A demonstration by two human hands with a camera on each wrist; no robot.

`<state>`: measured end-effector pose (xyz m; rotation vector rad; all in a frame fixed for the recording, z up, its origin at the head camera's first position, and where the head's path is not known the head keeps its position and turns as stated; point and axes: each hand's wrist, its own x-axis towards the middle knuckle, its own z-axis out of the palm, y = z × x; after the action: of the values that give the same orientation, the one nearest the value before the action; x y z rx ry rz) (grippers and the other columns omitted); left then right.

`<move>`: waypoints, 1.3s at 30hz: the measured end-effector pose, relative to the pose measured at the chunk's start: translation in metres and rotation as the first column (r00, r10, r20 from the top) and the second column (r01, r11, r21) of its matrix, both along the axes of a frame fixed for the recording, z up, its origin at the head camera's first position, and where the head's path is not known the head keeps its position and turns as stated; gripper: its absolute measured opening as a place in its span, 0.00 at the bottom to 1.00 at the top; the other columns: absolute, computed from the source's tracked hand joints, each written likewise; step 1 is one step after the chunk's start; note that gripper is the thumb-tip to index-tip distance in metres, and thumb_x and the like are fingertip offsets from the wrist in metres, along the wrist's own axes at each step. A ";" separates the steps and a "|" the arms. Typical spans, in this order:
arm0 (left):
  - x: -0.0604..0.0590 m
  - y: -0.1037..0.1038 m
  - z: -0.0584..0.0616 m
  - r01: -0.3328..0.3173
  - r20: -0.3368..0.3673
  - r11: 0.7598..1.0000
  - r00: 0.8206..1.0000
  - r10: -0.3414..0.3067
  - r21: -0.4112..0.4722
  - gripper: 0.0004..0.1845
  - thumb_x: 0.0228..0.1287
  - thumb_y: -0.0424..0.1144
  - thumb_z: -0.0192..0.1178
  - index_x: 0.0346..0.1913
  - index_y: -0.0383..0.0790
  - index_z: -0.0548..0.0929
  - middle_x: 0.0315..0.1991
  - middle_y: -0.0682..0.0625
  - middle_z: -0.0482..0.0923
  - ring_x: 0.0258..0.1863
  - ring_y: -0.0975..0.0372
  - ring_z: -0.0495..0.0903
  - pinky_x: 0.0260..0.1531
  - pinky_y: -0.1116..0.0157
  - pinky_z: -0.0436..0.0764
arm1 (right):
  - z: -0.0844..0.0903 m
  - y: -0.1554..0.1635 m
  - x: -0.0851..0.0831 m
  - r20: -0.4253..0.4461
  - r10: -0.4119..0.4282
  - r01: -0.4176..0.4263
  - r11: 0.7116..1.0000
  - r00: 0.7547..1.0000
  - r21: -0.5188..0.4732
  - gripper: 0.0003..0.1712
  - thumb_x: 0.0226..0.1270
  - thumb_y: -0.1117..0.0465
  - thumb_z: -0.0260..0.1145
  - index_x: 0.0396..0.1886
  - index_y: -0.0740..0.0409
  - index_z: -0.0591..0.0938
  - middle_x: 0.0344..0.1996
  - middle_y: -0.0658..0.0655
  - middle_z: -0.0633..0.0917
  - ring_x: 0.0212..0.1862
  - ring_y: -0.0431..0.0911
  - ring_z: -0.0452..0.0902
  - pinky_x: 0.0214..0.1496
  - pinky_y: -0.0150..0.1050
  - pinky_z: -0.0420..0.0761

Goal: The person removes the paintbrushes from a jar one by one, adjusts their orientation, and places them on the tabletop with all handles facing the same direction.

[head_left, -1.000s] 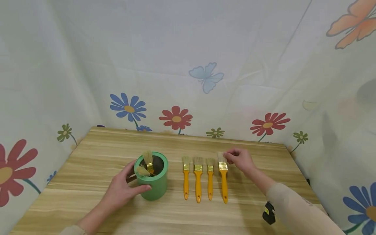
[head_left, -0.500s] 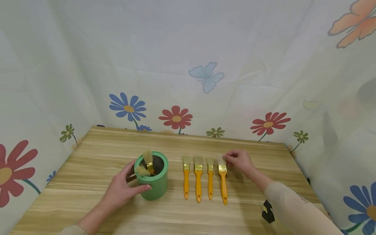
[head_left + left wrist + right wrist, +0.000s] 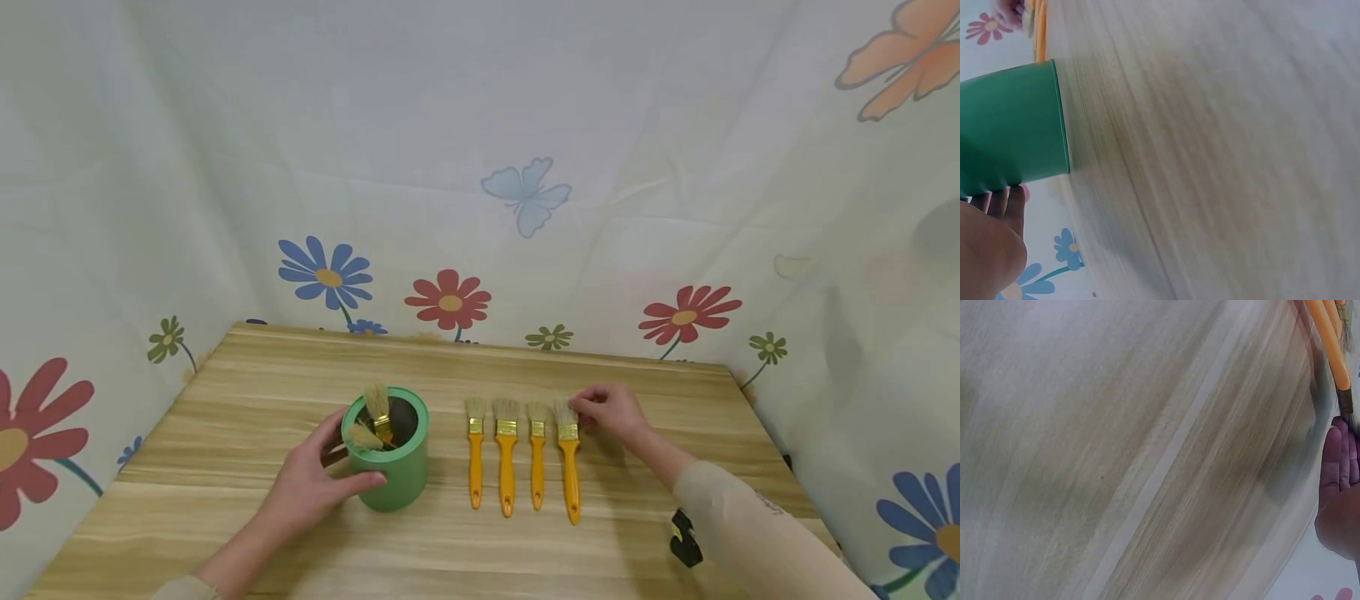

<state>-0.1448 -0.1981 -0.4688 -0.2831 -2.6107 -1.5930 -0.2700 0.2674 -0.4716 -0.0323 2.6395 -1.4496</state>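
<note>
I log a green cup (image 3: 390, 467) holding pale-bristled brushes. Four brushes (image 3: 506, 467) beside it: orange handles, gold bands, cream bristles. Desk (image 3: 225, 417) light wood grain, streaked tan. Backdrop (image 3: 450, 167) white, printed with red, blue, orange flowers, pale blue butterfly.

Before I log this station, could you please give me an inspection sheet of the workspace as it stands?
Surface: wooden table, light grain, no spills seen.
Job's things: green cup upright with two brushes standing in it, bristles up; four orange-handled brushes lie side by side to its right, the rightmost brush nearest the right hand.
Clutter: small black and yellow object near the front right edge; too small to identify.
Grippers: left hand holds the green cup's side; right hand fingertips at the rightmost brush's bristle end, whether pinching cannot be told.
Cables: nothing seen.
Surroundings: white cloth backdrop printed with flowers and butterflies on three sides.
</note>
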 end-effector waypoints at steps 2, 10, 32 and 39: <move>0.000 0.000 0.000 0.000 -0.001 1.000 1.000 0.000 -0.002 0.55 0.53 0.51 0.85 0.81 0.48 0.66 0.74 0.44 0.76 0.72 0.45 0.76 0.66 0.44 0.82 | 0.001 0.001 0.001 0.006 0.004 -0.004 1.000 1.000 0.018 0.09 0.76 0.63 0.71 0.41 0.67 0.90 0.29 0.58 0.89 0.30 0.47 0.85 0.35 0.39 0.92; 0.000 0.000 -0.001 -0.001 -0.004 1.000 1.000 0.001 0.000 0.55 0.53 0.51 0.85 0.81 0.49 0.66 0.73 0.44 0.76 0.72 0.46 0.76 0.66 0.44 0.82 | 0.004 0.008 0.004 -0.002 0.032 -0.032 0.996 0.999 0.086 0.10 0.77 0.60 0.72 0.42 0.64 0.90 0.30 0.56 0.90 0.34 0.48 0.86 0.40 0.42 0.93; 0.001 0.000 -0.001 0.003 -0.001 1.000 1.000 -0.003 -0.002 0.55 0.54 0.51 0.85 0.82 0.49 0.65 0.74 0.43 0.75 0.72 0.45 0.76 0.66 0.43 0.82 | -0.003 -0.008 0.019 -0.296 0.368 -0.237 0.887 0.881 0.396 0.16 0.65 0.59 0.81 0.48 0.63 0.92 0.43 0.56 0.91 0.47 0.51 0.88 0.53 0.51 0.92; 0.000 0.001 -0.003 -0.004 0.007 1.000 1.000 0.004 -0.008 0.55 0.54 0.52 0.85 0.82 0.49 0.65 0.74 0.44 0.75 0.72 0.45 0.76 0.66 0.43 0.82 | -0.010 -0.004 0.019 -0.343 0.425 -0.243 0.853 0.838 0.462 0.14 0.65 0.57 0.81 0.46 0.60 0.93 0.42 0.54 0.92 0.48 0.52 0.88 0.55 0.55 0.90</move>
<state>-0.1450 -0.1976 -0.4719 -0.2731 -2.6214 -1.5855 -0.2508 0.2630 -0.4816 -0.8385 3.0087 -0.8319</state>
